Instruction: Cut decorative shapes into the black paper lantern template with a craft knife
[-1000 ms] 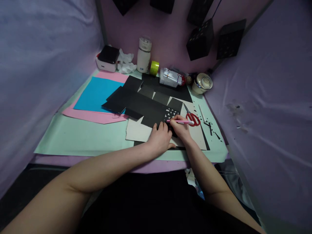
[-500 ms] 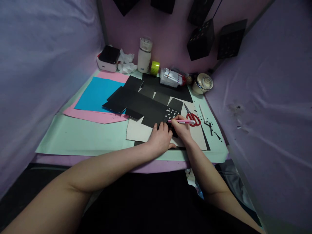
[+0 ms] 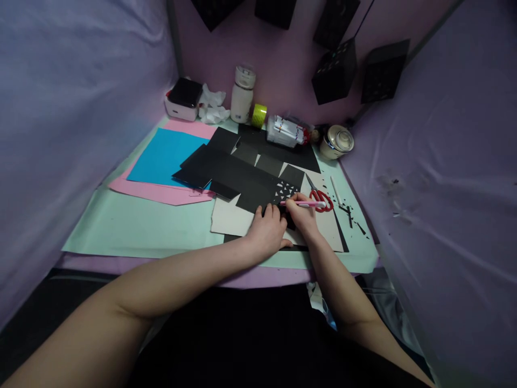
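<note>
My left hand (image 3: 267, 233) lies flat with its fingers spread on the lower edge of a black card cutout (image 3: 226, 167). Pinched in my right hand (image 3: 302, 215) is a pink pen-like tool (image 3: 302, 204), its tip down on the black card just beside my left fingertips. Small triangular holes (image 3: 286, 189) pierce the card right above that tip, showing white through them. Under the card lies a pale board (image 3: 230, 217). Red-handled scissors (image 3: 321, 199) rest on the board, to the right of my right hand.
Blue (image 3: 167, 156) and pink sheets (image 3: 161, 194) lie at left. Along the back stand a white bottle (image 3: 241, 99), yellow tape (image 3: 259, 115), a clear box (image 3: 285, 132) and a lidded cup (image 3: 337, 142). A white stick (image 3: 335, 190) and black scraps lie at right. Black boxes (image 3: 335, 73) hang above.
The whole view has shifted slightly. Both hands hold nearly the same places, and the pink tool's tip is still at the card beside my left fingers.
</note>
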`<act>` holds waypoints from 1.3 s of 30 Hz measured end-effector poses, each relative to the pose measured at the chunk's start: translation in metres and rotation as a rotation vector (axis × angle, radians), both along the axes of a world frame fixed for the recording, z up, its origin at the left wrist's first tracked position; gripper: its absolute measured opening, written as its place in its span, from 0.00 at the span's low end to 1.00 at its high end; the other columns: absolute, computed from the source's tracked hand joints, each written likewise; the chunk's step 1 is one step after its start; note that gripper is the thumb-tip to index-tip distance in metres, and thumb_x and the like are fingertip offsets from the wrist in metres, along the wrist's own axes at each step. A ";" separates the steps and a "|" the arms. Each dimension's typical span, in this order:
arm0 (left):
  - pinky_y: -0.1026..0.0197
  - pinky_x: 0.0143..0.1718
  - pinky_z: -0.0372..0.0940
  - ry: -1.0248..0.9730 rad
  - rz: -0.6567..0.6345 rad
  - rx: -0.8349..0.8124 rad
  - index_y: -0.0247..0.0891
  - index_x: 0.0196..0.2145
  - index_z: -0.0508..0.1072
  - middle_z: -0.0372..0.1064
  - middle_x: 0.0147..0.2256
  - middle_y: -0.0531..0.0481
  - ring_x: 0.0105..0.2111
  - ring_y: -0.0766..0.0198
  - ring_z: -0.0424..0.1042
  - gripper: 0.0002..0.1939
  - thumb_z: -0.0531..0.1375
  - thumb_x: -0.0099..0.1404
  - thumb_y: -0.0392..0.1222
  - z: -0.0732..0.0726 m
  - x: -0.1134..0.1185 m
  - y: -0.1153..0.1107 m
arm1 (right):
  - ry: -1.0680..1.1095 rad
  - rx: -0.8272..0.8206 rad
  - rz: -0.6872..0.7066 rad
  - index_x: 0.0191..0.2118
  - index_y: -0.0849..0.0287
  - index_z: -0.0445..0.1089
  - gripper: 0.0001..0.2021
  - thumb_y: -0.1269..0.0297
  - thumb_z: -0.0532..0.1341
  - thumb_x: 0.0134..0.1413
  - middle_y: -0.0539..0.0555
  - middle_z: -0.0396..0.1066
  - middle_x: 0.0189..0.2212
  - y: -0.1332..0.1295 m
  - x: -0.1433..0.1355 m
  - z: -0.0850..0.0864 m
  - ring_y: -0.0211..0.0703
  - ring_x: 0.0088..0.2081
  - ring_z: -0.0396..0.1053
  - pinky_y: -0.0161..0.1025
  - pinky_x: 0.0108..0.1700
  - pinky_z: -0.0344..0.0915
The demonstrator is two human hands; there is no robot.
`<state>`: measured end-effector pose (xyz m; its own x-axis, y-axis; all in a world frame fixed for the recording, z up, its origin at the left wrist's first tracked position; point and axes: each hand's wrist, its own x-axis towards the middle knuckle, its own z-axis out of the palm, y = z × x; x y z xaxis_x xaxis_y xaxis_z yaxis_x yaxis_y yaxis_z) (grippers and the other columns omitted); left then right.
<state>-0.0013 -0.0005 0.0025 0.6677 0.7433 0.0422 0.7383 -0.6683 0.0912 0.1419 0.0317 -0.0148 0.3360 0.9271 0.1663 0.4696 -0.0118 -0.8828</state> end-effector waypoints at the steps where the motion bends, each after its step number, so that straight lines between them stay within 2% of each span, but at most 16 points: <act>1: 0.41 0.60 0.53 -0.001 0.000 0.000 0.30 0.59 0.66 0.60 0.59 0.27 0.61 0.40 0.57 0.39 0.58 0.63 0.65 0.000 0.000 0.000 | 0.012 0.002 0.001 0.20 0.56 0.64 0.06 0.65 0.58 0.44 0.45 0.64 0.18 0.000 0.000 -0.001 0.37 0.24 0.60 0.35 0.27 0.56; 8: 0.40 0.60 0.53 -0.005 0.000 0.007 0.28 0.58 0.67 0.58 0.60 0.26 0.60 0.40 0.57 0.39 0.58 0.63 0.64 -0.001 0.001 0.000 | 0.058 0.007 0.047 0.23 0.56 0.66 0.08 0.61 0.59 0.48 0.46 0.69 0.21 -0.001 -0.004 -0.004 0.39 0.26 0.66 0.35 0.31 0.63; 27: 0.40 0.60 0.52 -0.006 -0.004 0.000 0.27 0.58 0.67 0.58 0.60 0.26 0.61 0.39 0.56 0.38 0.59 0.63 0.63 0.001 0.001 0.000 | 0.010 0.027 0.077 0.24 0.56 0.68 0.07 0.61 0.59 0.48 0.48 0.70 0.23 -0.001 -0.007 -0.003 0.40 0.27 0.66 0.36 0.31 0.61; 39: 0.40 0.60 0.52 0.000 0.003 0.000 0.27 0.58 0.67 0.59 0.60 0.26 0.61 0.39 0.57 0.38 0.59 0.63 0.63 0.002 0.001 0.000 | -0.023 0.026 0.066 0.21 0.56 0.63 0.06 0.63 0.58 0.44 0.45 0.65 0.19 0.000 -0.005 -0.001 0.38 0.25 0.61 0.35 0.29 0.57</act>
<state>-0.0004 -0.0008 0.0044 0.6652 0.7455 0.0423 0.7404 -0.6659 0.0913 0.1365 0.0321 -0.0161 0.2702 0.9423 0.1979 0.4885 0.0429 -0.8715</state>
